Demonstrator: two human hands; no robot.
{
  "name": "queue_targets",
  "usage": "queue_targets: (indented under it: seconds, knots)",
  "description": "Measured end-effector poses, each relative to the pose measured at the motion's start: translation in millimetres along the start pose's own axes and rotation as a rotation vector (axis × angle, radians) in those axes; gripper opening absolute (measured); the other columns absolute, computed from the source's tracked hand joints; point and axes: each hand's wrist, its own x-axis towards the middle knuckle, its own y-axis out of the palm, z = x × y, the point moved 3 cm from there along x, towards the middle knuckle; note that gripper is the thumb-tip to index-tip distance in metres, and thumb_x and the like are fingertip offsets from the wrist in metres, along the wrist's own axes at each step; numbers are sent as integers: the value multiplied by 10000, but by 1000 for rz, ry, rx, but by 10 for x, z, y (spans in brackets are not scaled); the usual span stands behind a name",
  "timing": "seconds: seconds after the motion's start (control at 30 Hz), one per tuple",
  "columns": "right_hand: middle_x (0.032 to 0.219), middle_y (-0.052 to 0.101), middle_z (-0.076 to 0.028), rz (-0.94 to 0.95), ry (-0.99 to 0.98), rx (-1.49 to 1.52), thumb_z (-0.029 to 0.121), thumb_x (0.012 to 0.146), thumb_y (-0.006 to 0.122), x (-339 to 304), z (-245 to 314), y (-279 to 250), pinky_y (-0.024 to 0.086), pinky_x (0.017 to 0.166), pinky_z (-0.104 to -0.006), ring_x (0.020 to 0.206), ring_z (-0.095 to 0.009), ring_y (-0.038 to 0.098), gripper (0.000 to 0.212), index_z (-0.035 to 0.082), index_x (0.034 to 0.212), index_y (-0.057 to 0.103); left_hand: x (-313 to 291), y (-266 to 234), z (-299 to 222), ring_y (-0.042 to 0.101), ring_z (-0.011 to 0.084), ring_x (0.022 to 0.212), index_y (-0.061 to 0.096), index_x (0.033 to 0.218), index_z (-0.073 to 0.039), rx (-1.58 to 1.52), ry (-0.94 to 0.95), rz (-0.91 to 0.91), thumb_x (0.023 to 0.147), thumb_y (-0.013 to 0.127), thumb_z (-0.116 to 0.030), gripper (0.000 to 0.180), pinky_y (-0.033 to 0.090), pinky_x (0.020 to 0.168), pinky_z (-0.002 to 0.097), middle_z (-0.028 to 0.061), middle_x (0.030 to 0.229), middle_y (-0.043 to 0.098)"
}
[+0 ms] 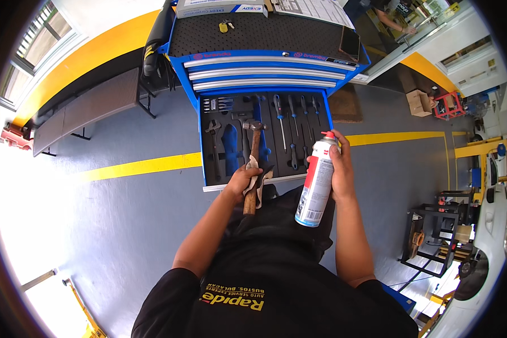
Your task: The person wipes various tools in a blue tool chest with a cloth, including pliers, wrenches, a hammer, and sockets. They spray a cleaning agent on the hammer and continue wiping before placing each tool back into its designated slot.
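My left hand [243, 181] is closed around the wooden handle of a hammer [256, 145], with a stained whitish rag [260, 191] bunched against the handle. The hammer's metal head points away from me, over the open tool drawer [208, 146]. In my right hand [343, 172] is a white and red spray can [316, 188] with a red cap, tilted slightly and held in front of my body. Beneath the hands, the drawer's dark foam holds an adjustable wrench [214, 145] and several screwdrivers [280, 115]. A blue hollow [230, 147] shows in the foam.
The blue tool cabinet [180, 73] stands directly ahead, with keys [225, 26], a phone [350, 44] and papers [315, 10] on top. A long grey bench [96, 104] is at the left. Rightward are a cardboard box [418, 103], a black metal frame [434, 236] and a white car [494, 225].
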Motion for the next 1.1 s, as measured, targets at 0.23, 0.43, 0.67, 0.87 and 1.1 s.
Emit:
queue_targets:
  seconds: [0.23, 0.43, 0.67, 0.87, 1.1]
  knots:
    - [1267, 593, -125, 304, -3, -325, 459, 1063, 497, -104, 28, -75, 522, 931, -343, 1012, -228, 667, 544, 133, 1492, 423, 435, -92, 121, 683, 220, 693, 619, 1049, -45, -113, -155, 10, 950, 662, -160, 158, 581, 659, 373, 89, 888, 706]
    - [1220, 631, -123, 437, -98, -789, 240, 808, 810, -283, 111, 219, 518, 949, -394, 1052, -308, 666, 679, 152, 1406, 501, 31, 35, 43, 722, 265, 920, 631, 1259, -20, -377, -107, 92, 1056, 465, -451, 505, 598, 849, 412, 138, 1049, 724]
    - [1107, 594, -110, 640, -94, -988, 233, 830, 774, -442, -98, 534, 563, 774, -459, 921, -369, 681, 572, 153, 1339, 525, -261, 136, 93, 673, 318, 1144, 557, 1386, -49, -503, -140, 143, 1052, 350, -615, 690, 535, 1028, 472, 180, 1289, 657]
    - [1112, 593, -117, 612, -131, -1048, 236, 827, 782, -320, -65, 690, 564, 793, -449, 940, -361, 680, 591, 149, 1354, 529, -116, 78, 122, 632, 343, 1227, 533, 1412, -63, -492, -120, 200, 1038, 336, -650, 723, 508, 1058, 515, 187, 1344, 625]
    - [1140, 598, -120, 625, -104, -1047, 240, 836, 779, -333, -88, 638, 555, 821, -455, 970, -366, 675, 579, 134, 1351, 537, -99, 56, 135, 643, 340, 1197, 527, 1411, -44, -509, -96, 206, 1046, 323, -641, 729, 513, 1048, 487, 182, 1334, 630]
